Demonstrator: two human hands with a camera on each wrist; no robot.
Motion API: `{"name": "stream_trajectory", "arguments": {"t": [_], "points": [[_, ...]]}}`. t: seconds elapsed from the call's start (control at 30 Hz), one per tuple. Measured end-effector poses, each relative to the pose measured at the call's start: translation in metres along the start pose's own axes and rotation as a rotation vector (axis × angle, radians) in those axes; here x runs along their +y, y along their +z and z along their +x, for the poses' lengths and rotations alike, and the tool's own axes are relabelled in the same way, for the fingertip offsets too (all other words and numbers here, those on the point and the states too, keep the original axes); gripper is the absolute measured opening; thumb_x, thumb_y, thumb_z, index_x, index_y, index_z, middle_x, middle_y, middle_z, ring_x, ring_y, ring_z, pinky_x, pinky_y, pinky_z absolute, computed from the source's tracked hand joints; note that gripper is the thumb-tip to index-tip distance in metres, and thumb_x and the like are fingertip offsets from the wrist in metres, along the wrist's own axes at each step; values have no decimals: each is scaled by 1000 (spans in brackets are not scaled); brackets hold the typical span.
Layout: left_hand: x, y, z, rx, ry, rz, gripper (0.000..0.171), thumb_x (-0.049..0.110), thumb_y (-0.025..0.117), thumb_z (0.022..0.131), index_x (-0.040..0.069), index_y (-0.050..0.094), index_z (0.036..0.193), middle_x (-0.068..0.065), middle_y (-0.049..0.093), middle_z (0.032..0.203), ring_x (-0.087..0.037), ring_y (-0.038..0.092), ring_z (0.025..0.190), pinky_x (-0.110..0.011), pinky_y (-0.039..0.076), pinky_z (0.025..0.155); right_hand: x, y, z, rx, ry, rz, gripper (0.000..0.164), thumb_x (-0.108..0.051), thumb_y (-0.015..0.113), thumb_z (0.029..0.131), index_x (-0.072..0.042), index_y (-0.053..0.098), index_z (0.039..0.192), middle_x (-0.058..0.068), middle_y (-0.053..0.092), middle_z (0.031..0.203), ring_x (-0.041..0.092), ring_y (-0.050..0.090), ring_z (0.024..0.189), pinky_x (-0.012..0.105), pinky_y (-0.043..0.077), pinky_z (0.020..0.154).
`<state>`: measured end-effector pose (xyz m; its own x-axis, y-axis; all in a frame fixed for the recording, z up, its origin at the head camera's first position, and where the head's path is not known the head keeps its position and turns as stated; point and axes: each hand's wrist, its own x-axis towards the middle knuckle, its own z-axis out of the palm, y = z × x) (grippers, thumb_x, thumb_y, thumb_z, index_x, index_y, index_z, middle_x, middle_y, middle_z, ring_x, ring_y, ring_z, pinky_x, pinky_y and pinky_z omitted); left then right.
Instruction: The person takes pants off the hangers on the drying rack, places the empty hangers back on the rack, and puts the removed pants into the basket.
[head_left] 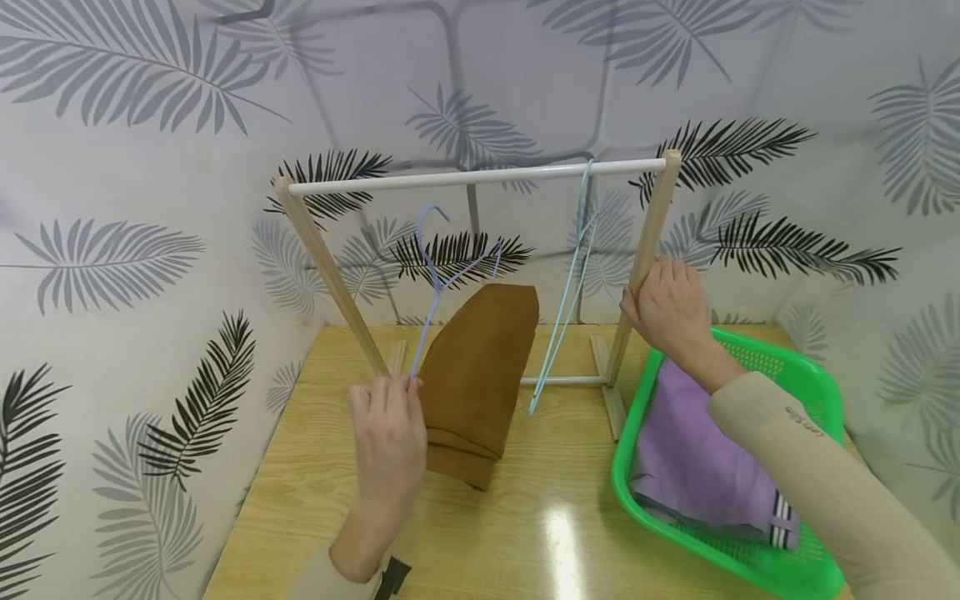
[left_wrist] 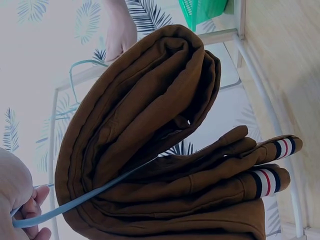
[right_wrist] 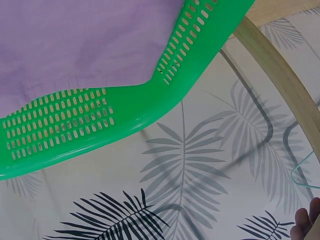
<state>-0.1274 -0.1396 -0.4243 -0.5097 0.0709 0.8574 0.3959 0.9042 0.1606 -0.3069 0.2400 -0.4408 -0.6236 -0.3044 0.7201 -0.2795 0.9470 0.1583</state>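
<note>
My left hand (head_left: 390,442) pinches the lower corner of a lilac clothes hanger (head_left: 437,287), which is tilted with its hook up, below the rack's top bar. Folded brown trousers (head_left: 476,375) drape over the hanger. In the left wrist view their layers hang on both sides of the hanger's bar (left_wrist: 95,192), and cuffs with striped bands (left_wrist: 267,181) stick out. My right hand (head_left: 671,308) grips the right wooden post (head_left: 658,212) of a small clothes rack. A light blue hanger (head_left: 566,308) hangs from the white top bar (head_left: 465,177), near that post.
A green perforated basket (head_left: 821,379) stands on the table at the right, under my right forearm. Folded purple clothing (head_left: 697,458) with a striped band lies in it. The rack's feet (head_left: 613,412) rest on the wooden table (head_left: 300,500), close to the leaf-patterned wall (head_left: 150,275).
</note>
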Motion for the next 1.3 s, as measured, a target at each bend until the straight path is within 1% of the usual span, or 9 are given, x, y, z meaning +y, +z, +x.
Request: {"name": "stream_trajectory", "arguments": {"t": [0.17, 0.37, 0.6, 0.7, 0.9, 0.97, 1.07, 1.2, 1.3], "points": [[1, 0, -6, -3, 12, 10, 21, 5, 58, 106, -7, 64, 89, -13, 58, 75, -25, 43, 75, -35, 33, 75, -1, -1, 0, -6, 5, 1, 49, -33, 60, 95, 17, 57, 97, 29, 59, 89, 46, 58, 78, 53, 48, 67], [1, 1, -12, 2, 13, -8, 14, 1, 63, 102, -8, 66, 92, -14, 60, 77, -26, 44, 76, -36, 33, 76, -1, -2, 0, 4, 3, 7, 50, -33, 58, 96, 17, 57, 98, 30, 60, 89, 47, 58, 79, 53, 48, 68], [4, 2, -21, -9, -1, -20, 19, 3, 61, 104, -5, 63, 86, -10, 51, 73, -25, 39, 77, -36, 32, 76, -1, -2, -1, -5, 13, 8, 49, -34, 56, 97, 15, 57, 96, 30, 60, 89, 47, 58, 79, 53, 48, 68], [4, 2, -24, 1, -7, -39, 20, 4, 61, 104, -4, 62, 85, -9, 49, 73, -25, 39, 78, -35, 32, 75, -1, -2, -1, -15, 20, 10, 49, -34, 56, 97, 15, 57, 94, 29, 60, 88, 47, 58, 79, 53, 48, 69], [5, 2, -29, 7, 11, -39, 28, 10, 54, 109, -4, 63, 86, -7, 50, 71, -21, 35, 75, -32, 29, 74, -1, -2, -1, -9, 15, 11, 49, -34, 55, 97, 15, 57, 93, 30, 60, 88, 47, 57, 78, 53, 47, 68], [5, 2, -31, 8, 15, -41, 25, 8, 56, 107, -4, 64, 86, -7, 51, 71, -20, 36, 75, -32, 30, 74, -1, -2, -2, -2, 11, 13, 49, -34, 54, 97, 14, 57, 92, 30, 60, 88, 47, 57, 78, 53, 47, 68], [6, 2, -33, 6, 14, -55, 16, 2, 63, 101, -4, 65, 87, -7, 52, 71, -20, 38, 74, -32, 30, 74, -1, -2, -2, 2, 9, 13, 49, -34, 53, 97, 14, 57, 92, 30, 60, 89, 47, 58, 78, 53, 47, 68], [7, 3, -36, 16, 25, -60, 17, 3, 62, 102, -4, 65, 87, -7, 52, 70, -19, 38, 73, -32, 30, 74, 0, -2, -2, 4, 11, 15, 49, -35, 53, 97, 13, 56, 91, 30, 59, 88, 47, 57, 78, 53, 47, 68], [7, 4, -38, 26, 35, -57, 23, 7, 57, 106, -5, 65, 87, -7, 52, 71, -20, 38, 72, -32, 30, 73, 0, -1, -2, 13, 11, 21, 47, -34, 55, 97, 12, 56, 90, 29, 59, 87, 47, 57, 77, 53, 48, 67]]}}
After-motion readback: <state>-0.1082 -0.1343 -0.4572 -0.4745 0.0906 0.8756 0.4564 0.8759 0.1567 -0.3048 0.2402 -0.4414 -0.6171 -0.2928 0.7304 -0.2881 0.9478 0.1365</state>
